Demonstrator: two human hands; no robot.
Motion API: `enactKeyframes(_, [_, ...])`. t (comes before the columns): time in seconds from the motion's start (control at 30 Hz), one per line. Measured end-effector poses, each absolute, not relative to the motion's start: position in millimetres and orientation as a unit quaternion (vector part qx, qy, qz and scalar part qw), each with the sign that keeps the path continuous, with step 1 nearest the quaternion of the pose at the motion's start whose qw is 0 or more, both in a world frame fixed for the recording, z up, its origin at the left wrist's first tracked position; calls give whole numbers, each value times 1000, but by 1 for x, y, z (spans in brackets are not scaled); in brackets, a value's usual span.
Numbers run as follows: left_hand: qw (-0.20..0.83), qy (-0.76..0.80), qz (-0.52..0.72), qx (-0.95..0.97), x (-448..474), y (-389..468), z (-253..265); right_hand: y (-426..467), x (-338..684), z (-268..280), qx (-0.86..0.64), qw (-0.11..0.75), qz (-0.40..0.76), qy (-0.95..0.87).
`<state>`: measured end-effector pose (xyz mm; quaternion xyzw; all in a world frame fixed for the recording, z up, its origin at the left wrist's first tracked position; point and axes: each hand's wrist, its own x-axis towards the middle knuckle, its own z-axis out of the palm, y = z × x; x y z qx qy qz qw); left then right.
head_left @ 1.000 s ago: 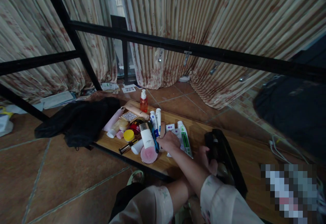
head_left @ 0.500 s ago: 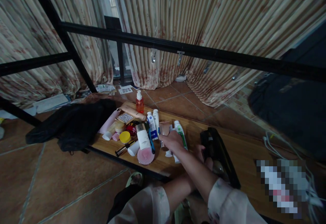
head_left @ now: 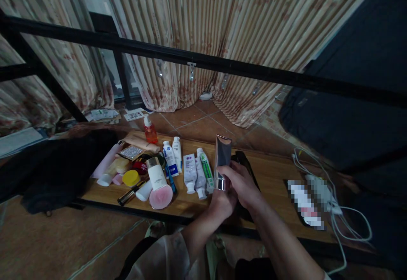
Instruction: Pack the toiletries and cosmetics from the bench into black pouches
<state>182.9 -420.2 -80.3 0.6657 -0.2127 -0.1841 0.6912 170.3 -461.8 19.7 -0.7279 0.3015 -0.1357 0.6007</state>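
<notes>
A shiny brownish-pink cosmetic tube [head_left: 223,155] stands upright above the bench, its silvery cap pointing down. My right hand [head_left: 244,184] is closed round its lower half, thumb across the front. Beneath it, my left hand [head_left: 222,203] is closed about the cap end; some of its fingers are hidden. Behind my hands lies a black zip bag [head_left: 246,161], mostly covered by them. Just left are two pale lilac tubes [head_left: 190,169] and a green-and-white tube [head_left: 206,172]. Blue-and-white tube [head_left: 170,159] and white tube [head_left: 177,155] lie farther left.
Toiletries crowd the wooden bench's [head_left: 273,172] left part: a red pump bottle [head_left: 150,133], white bottle [head_left: 157,176], pink round case [head_left: 161,197] and yellow-lidded jar [head_left: 131,178]. Black cloth [head_left: 63,165] lies at far left. White cables [head_left: 333,212] trail off the right end.
My right hand has lifted the cosmetic tube off the bench and brought it right, over the black bag. My left hand has come from the bag to the tube's cap. The view has shifted right.
</notes>
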Motion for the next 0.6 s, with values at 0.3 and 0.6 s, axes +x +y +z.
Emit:
enactKeyframes(0.3, [659, -263, -215, 671, 188, -413, -61, -503, 119, 15, -696, 625, -88, 343])
enactKeyframes(0.6, [645, -263, -171, 697, 190, -419, -68, -542, 84, 16, -722, 561, -114, 388])
